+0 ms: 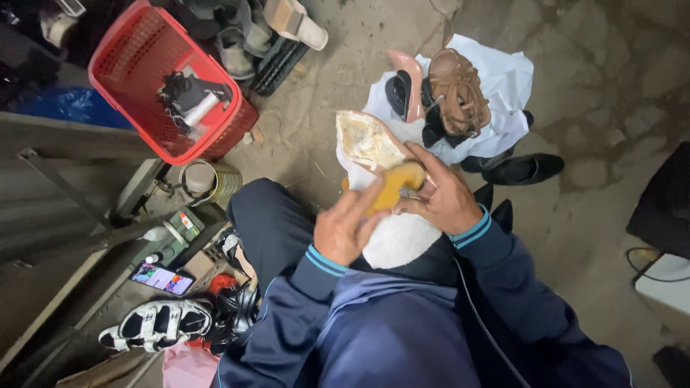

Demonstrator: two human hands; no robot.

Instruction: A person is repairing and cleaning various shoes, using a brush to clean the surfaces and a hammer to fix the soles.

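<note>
Right now I see both hands meeting over the lap, just above a white cloth (399,241) spread across the knees. My left hand (348,226) has its fingers (366,197) curled round a yellow-brown piece, a sponge or a sole part (399,183); I cannot tell which. The grip looks closed on its lower end. My right hand (445,197) holds the same piece from the other side, thumb and fingers pinched against it, and also steadies the worn shoe (366,140) whose pale, stained inside faces up. The shoe sits between the hands and the pile beyond, tilted, its heel end touching the cloth.

Just past the shoe a white sheet (507,79) lies on the concrete floor (596,208), carrying a brown strappy sandal (460,90) and a pink high heel (410,79) side by side. A black flat shoe (525,169) lies on the floor beside the sheet's near edge.

To the left stands a red plastic basket (136,57) with dark tools in it, and near its lower corner a round tin (208,179). Closer to me on that side, a phone (163,278) with a lit screen lies flat, and a black-and-white sandal (154,323) rests near my left knee.
</note>
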